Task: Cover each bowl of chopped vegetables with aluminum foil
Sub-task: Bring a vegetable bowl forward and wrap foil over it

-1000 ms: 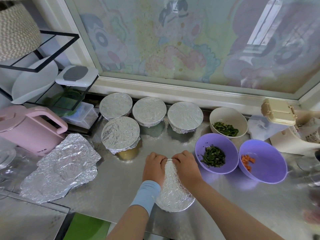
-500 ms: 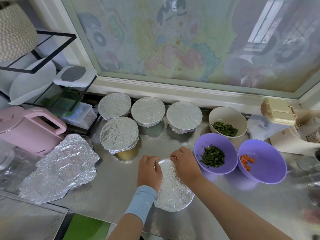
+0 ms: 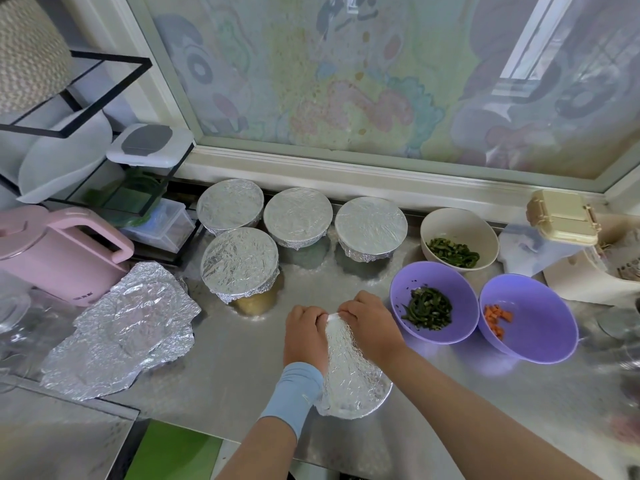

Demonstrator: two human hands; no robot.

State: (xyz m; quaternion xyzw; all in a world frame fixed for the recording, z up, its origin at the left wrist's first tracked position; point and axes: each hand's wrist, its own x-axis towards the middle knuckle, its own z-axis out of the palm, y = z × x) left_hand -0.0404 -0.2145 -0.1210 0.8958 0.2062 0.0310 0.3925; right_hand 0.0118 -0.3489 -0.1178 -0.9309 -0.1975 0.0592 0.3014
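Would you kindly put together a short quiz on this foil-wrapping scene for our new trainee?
1. How many foil-covered bowls stand finished at the back, not counting the one under the hands?
2. True or false: the purple bowl of carrot pieces is uncovered.
3. The left hand and right hand grip the foil at which part of the front bowl? A. far rim B. near rim C. base
Key: 1. four; 2. true; 3. A.
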